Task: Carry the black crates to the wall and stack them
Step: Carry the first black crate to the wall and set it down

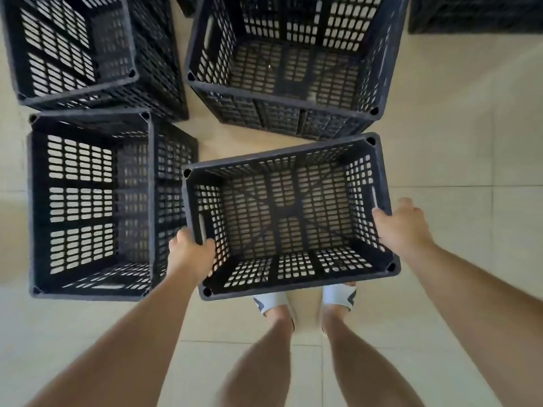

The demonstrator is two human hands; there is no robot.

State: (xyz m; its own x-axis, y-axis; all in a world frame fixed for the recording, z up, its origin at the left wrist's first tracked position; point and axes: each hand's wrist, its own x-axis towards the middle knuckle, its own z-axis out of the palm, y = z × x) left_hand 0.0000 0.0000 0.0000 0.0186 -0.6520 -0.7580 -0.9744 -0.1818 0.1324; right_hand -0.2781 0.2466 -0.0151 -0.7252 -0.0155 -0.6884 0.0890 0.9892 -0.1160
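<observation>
five open black crates (289,218)

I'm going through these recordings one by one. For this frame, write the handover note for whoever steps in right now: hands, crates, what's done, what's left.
Left hand grips the held crate at its left rim, by the handle slot. Right hand grips its right rim.
Held crate: empty, upright, over the feet.
At least four more crates stand on the floor: near-left crate, far-left crate, far-centre crate, and corner crate, which is cut off by the frame.
Done: one crate is in hand. I cannot tell whether any are stacked yet, and no wall shows.
Left: carry it to the wall, stack it, then move the rest.
</observation>
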